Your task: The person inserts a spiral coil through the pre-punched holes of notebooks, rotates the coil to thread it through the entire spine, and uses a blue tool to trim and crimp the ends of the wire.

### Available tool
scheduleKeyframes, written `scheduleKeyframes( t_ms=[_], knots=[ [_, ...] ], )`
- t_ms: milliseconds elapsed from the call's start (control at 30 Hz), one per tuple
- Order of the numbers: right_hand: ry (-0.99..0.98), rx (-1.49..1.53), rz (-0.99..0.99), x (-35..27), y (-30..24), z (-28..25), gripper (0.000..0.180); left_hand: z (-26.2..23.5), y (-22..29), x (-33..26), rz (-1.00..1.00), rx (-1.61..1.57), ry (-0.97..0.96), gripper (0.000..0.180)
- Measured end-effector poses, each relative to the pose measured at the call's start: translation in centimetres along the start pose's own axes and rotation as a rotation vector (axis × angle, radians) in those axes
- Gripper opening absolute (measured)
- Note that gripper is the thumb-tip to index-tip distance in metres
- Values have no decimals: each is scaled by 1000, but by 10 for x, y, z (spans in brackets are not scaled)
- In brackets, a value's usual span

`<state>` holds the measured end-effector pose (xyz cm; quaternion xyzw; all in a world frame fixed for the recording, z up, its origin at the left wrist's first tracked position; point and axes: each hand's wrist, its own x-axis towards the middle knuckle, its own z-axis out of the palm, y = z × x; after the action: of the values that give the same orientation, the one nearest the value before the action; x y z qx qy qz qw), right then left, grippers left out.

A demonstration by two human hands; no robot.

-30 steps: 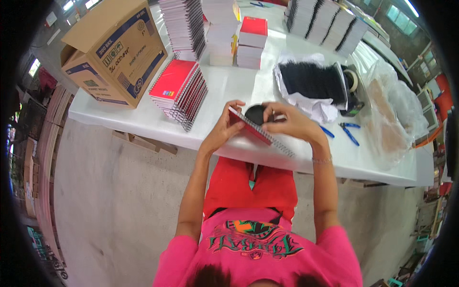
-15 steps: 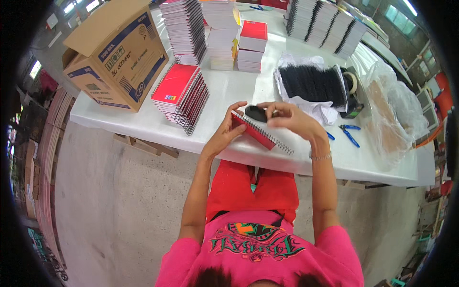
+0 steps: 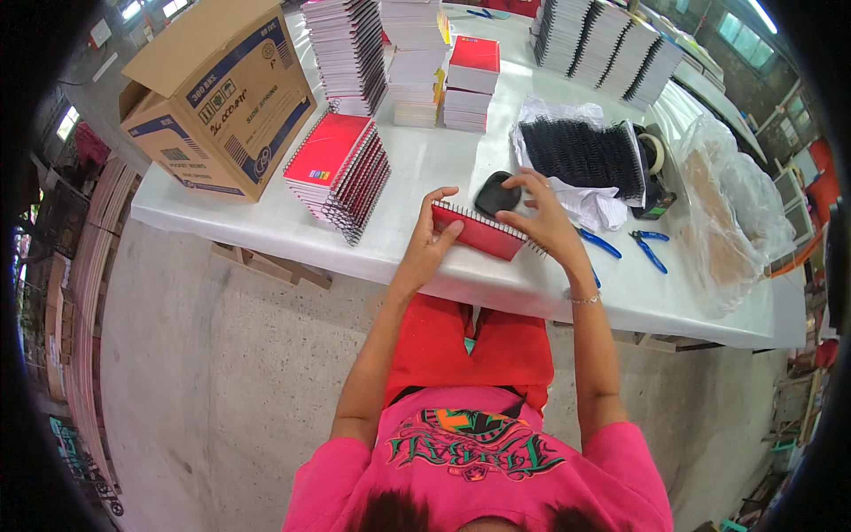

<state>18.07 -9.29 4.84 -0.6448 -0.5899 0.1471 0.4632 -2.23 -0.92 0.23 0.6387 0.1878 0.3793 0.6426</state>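
Observation:
My left hand (image 3: 428, 246) is closed on the left end of a small red spiral notebook (image 3: 483, 235), thumb across its cover. The notebook is tilted at the table's near edge, its coil edge up, and a bit of coil sticks out at the right end. My right hand (image 3: 551, 222) has its thumb and fingers at the right edge of a rounded black object (image 3: 496, 193), just behind the notebook. The kind of that black object is unclear. Part of the coil is hidden by the right hand.
Left stand a stack of red spiral notebooks (image 3: 332, 155) and a cardboard box (image 3: 230, 115). Taller stacks of notebooks (image 3: 346, 53) are behind. Black coils (image 3: 581, 160) lie on white paper to the right, near blue-handled pliers (image 3: 651, 251) and a clear plastic bag (image 3: 740, 195).
The black object and the right hand's fingers have moved right and away from me. The notebook has turned so more of its red cover shows, and less loose coil sticks out at its right.

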Motion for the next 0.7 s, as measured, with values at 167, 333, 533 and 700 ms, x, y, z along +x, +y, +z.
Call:
scheduleKeyframes(
  t_ms=[167,333,533,700],
  knots=[
    [140,-374,137,-58,30,-39,40,22,-7,-9,105,164,220,33],
    [377,-764,264,-120,46,-35,43,13,-9,-10,47,99,258,23],
    [452,-898,384,-125,41,-32,41,6,12,-8,17,136,195,21],
    [685,-376,228,-106,1,-19,39,3,20,-12,17,164,189,22]
  ],
)
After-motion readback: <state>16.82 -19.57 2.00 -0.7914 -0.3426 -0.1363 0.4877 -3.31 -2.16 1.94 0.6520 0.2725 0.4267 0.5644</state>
